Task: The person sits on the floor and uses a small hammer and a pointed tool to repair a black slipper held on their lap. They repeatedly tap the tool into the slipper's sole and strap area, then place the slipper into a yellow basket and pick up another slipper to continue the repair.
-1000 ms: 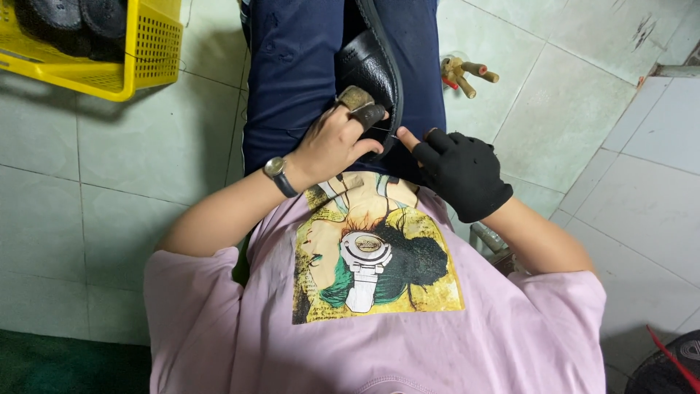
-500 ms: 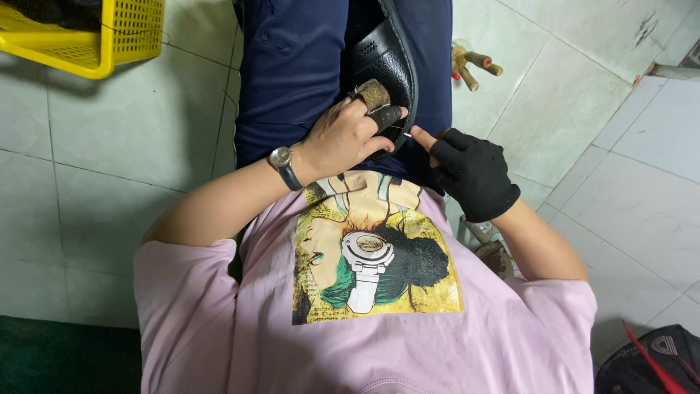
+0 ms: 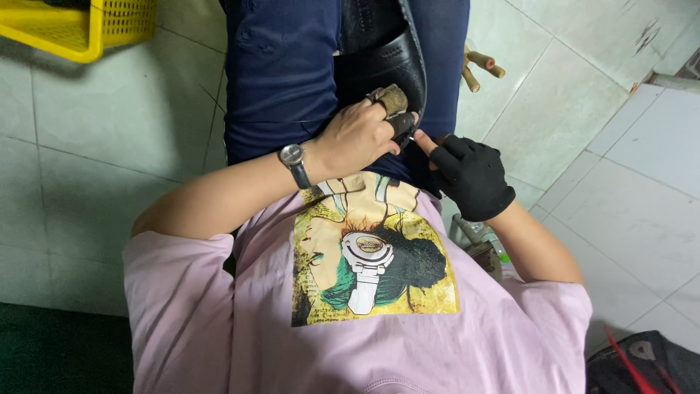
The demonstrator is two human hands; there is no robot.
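Shoe [image 3: 383, 69] lengthwise along the lap, both hands' grip closed on its rim.

Glossy black leather piece [image 3: 383, 69]; matt cloth glove [image 3: 474, 179]; metal wristwatch [image 3: 292, 155].

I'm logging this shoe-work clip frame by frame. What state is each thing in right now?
left hand: bare, gripping the black shoe, finger wrapped in a brown guard
right hand: black-gloved, pinched at the shoe's edge
black shoe: resting on the lap
wristwatch: strapped on the left wrist
yellow basket: standing on the tiled floor
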